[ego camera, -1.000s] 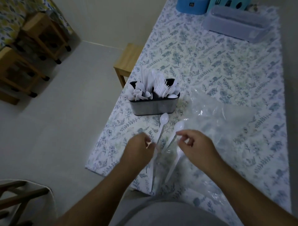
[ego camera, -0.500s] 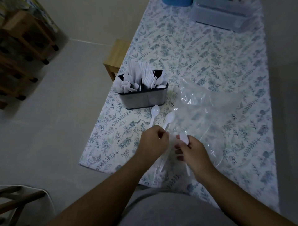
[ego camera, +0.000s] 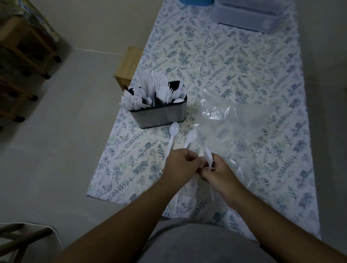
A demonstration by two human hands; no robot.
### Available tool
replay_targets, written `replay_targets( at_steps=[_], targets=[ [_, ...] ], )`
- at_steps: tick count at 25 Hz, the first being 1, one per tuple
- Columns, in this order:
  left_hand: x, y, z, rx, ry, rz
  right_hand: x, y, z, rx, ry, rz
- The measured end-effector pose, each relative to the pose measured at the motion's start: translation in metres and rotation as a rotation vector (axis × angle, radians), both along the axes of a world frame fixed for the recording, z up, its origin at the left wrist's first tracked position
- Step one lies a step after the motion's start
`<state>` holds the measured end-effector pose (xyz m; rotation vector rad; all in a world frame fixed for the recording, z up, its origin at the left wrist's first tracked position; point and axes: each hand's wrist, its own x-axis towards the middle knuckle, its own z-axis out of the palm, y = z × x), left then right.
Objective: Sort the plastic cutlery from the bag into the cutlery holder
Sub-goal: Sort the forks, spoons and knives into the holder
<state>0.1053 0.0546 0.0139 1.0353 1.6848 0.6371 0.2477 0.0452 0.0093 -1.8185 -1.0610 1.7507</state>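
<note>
A grey cutlery holder (ego camera: 159, 116) stands near the table's left edge, filled with white plastic knives, forks and spoons. A clear plastic bag (ego camera: 234, 127) lies crumpled to its right. Two white spoons (ego camera: 173, 131) lie between the holder and my hands, bowls toward the holder. My left hand (ego camera: 180, 167) and my right hand (ego camera: 219, 174) meet at the table's near edge, fingers curled around spoon handles. My right hand holds a white spoon (ego camera: 208, 155) with its bowl pointing up. Which handles my left hand grips is hidden.
The table carries a floral cloth (ego camera: 244, 75). A translucent lidded box (ego camera: 247, 15) sits at the far end beside a blue container (ego camera: 195, 1). A wooden stool (ego camera: 127, 65) stands left of the table, with wooden furniture (ego camera: 24, 56) further left.
My hands have come together at the near edge. My right hand has lifted its spoon so the bowl stands up next to my left hand's fingers.
</note>
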Motion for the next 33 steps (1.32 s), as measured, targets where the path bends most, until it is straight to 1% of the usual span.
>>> replay_targets(
  at_steps=[2, 3, 4, 5, 7, 10, 12, 15, 18, 19, 21, 22, 23, 24, 26, 28, 31, 32, 33],
  targets=[
    [0.001, 0.0, 0.006, 0.01, -0.067, -0.069, -0.001, 0.002, 0.002, 0.037, 0.01, -0.002],
    [0.0, 0.003, 0.006, 0.012, -0.076, -0.064, -0.001, 0.004, 0.003, 0.035, 0.022, -0.039],
    [-0.003, 0.007, 0.005, 0.027, -0.042, -0.048, -0.001, 0.005, 0.004, 0.016, 0.044, -0.077],
    [-0.008, 0.011, 0.001, 0.071, 0.053, -0.036, -0.001, 0.007, 0.004, -0.006, 0.06, -0.111],
    [-0.018, 0.021, -0.007, 0.151, 0.302, -0.058, 0.0, 0.009, 0.003, -0.032, 0.059, -0.155],
    [-0.022, 0.031, -0.022, 0.107, 0.453, -0.186, -0.001, 0.009, 0.001, -0.033, 0.072, -0.182],
    [-0.021, 0.034, -0.029, 0.09, 0.487, -0.228, -0.002, 0.009, 0.002, -0.028, 0.11, -0.171],
    [-0.027, 0.025, -0.023, 0.086, 0.358, -0.088, -0.005, 0.011, 0.002, -0.036, 0.13, -0.185],
    [-0.035, 0.004, -0.004, 0.07, 0.21, 0.055, -0.006, 0.014, 0.001, -0.055, 0.124, -0.209],
    [-0.034, -0.005, 0.004, 0.047, 0.112, 0.069, -0.008, 0.014, 0.0, -0.059, 0.153, -0.213],
    [-0.026, -0.021, 0.02, -0.037, -0.159, 0.037, -0.011, 0.014, 0.0, -0.049, 0.194, -0.168],
    [-0.022, -0.027, 0.024, -0.042, -0.22, -0.018, -0.014, 0.014, 0.0, -0.034, 0.175, -0.135],
    [-0.02, -0.029, 0.023, -0.002, -0.18, -0.088, -0.017, 0.014, 0.0, -0.017, 0.146, -0.123],
    [-0.019, -0.027, 0.02, 0.044, -0.098, -0.117, -0.018, 0.015, 0.001, -0.009, 0.112, -0.135],
    [-0.025, -0.012, 0.005, 0.129, 0.164, -0.064, -0.017, 0.016, 0.003, -0.021, 0.103, -0.19],
    [-0.037, 0.007, -0.013, 0.144, 0.366, -0.016, -0.014, 0.016, 0.005, -0.056, 0.133, -0.21],
    [-0.047, 0.026, -0.029, 0.095, 0.537, -0.096, -0.012, 0.013, 0.008, -0.086, 0.125, -0.207],
    [-0.048, 0.028, -0.029, 0.106, 0.557, -0.124, -0.011, 0.014, 0.008, -0.099, 0.139, -0.219],
    [-0.049, 0.029, -0.026, 0.118, 0.529, -0.127, -0.011, 0.015, 0.008, -0.11, 0.164, -0.235]
  ],
)
